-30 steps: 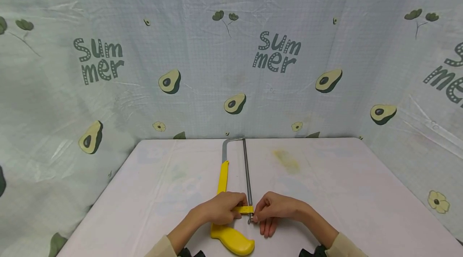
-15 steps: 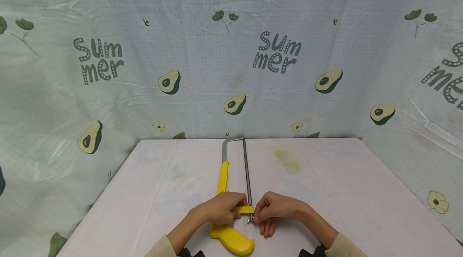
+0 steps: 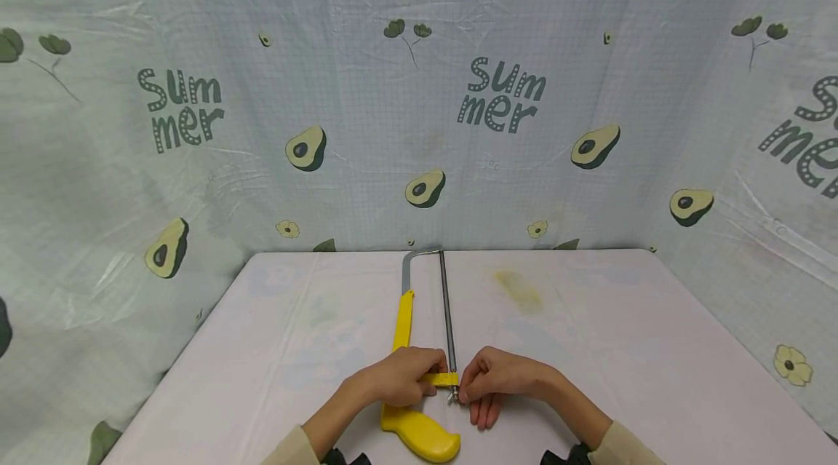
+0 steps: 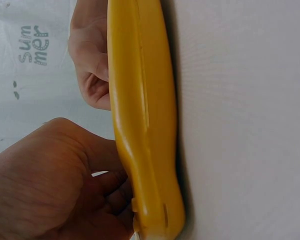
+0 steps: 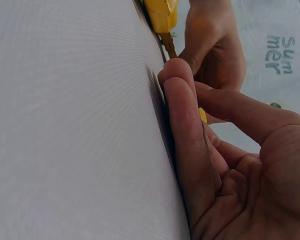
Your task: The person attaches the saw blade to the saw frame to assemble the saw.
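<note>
A hacksaw with a yellow handle and a grey front frame lies flat on the table. Its dark straight blade runs along the right side. My left hand holds the yellow frame near the short crosspiece. At the blade's near end, my right hand pinches a small metal wing nut between thumb and index finger. In the right wrist view, the other fingers of that hand extend along the tabletop. The handle covers part of both hands in the left wrist view.
The white-covered table extends to both sides of the saw. Behind it hangs a pale curtain printed with avocados and lettering. A yellowish stain marks the cover right of the blade.
The wing nut has turned a little at my right fingertips. Both hands and the hacksaw otherwise keep their places.
</note>
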Action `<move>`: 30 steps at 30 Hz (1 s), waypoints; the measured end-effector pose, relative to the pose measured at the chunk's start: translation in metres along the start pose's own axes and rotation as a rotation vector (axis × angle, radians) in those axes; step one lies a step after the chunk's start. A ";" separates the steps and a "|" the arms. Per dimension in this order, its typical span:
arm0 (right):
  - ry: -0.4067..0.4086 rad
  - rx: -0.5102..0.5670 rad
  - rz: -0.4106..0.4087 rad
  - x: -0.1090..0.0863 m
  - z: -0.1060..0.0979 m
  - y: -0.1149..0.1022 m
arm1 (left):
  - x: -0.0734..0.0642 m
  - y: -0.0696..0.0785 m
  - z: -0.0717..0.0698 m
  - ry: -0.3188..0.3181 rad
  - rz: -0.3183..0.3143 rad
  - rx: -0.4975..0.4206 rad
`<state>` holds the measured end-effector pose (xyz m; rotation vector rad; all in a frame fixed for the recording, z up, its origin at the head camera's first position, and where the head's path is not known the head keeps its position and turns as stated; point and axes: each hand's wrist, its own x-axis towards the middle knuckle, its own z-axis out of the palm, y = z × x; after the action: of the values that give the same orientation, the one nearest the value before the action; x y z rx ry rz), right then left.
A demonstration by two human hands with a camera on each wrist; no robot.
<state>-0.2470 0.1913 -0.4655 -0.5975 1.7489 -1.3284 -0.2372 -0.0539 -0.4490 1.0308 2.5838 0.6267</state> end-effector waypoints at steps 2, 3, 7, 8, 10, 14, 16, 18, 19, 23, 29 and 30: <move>0.004 -0.001 0.001 0.000 0.000 0.000 | 0.000 0.000 0.001 -0.003 0.000 -0.005; 0.006 0.000 0.001 0.000 0.000 0.001 | 0.000 0.000 0.001 -0.004 -0.001 -0.008; 0.009 0.000 0.000 0.001 0.000 0.001 | 0.000 -0.001 0.001 -0.005 -0.001 -0.009; 0.009 0.000 0.000 0.001 0.000 0.001 | 0.000 -0.001 0.001 -0.004 -0.001 -0.007; 0.010 0.002 0.001 0.001 0.000 0.001 | 0.000 -0.001 0.000 -0.002 -0.001 -0.004; 0.013 0.008 0.002 0.002 0.000 0.001 | -0.001 0.000 -0.001 -0.001 -0.004 -0.002; 0.012 0.010 0.000 0.002 0.000 0.001 | -0.001 0.001 -0.001 -0.001 -0.005 -0.003; 0.008 0.014 -0.003 0.001 0.001 0.001 | -0.001 0.001 -0.001 -0.001 -0.006 -0.003; 0.007 0.015 -0.004 0.001 0.001 0.001 | -0.001 0.002 -0.002 0.000 -0.006 -0.003; -0.003 0.022 -0.009 0.001 0.001 0.001 | -0.001 0.002 -0.001 -0.003 -0.007 -0.010; -0.011 0.028 -0.014 0.001 0.000 0.002 | 0.000 0.001 0.000 -0.005 -0.004 -0.010; -0.013 0.029 -0.015 0.001 0.000 0.002 | 0.000 0.001 0.000 -0.005 -0.004 -0.007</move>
<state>-0.2471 0.1914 -0.4680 -0.6030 1.7154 -1.3552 -0.2363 -0.0532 -0.4486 1.0241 2.5771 0.6309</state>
